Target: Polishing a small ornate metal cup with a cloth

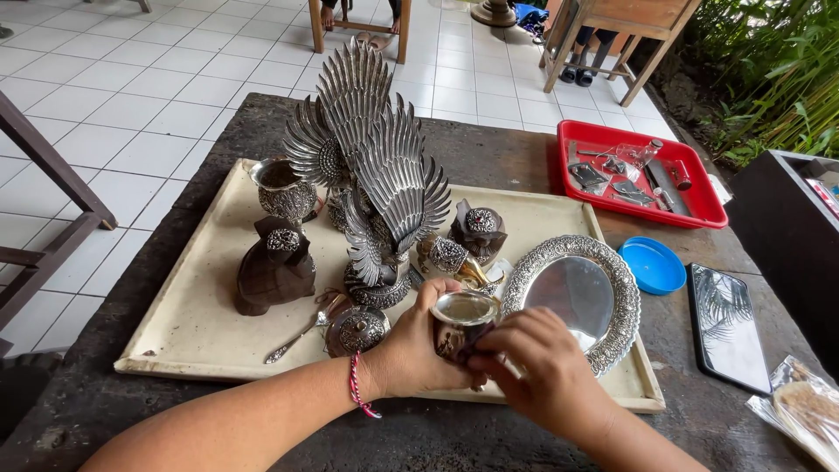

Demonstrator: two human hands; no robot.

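Both hands meet over the board's near edge: left hand [411, 350] wraps a small silver cup [461, 322], steadying it upright, while right hand [537, 367] presses closed fingers against its side, perhaps pinching a cloth. Beside it lies an ornate oval tray [572, 297].

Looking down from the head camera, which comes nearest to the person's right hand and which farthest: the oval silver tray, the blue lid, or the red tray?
From the right hand:
1. The oval silver tray, just above the hand, almost touching it.
2. The blue lid, farther up and to the right, on the stone table.
3. The red tray, farthest, near the table's far right edge.
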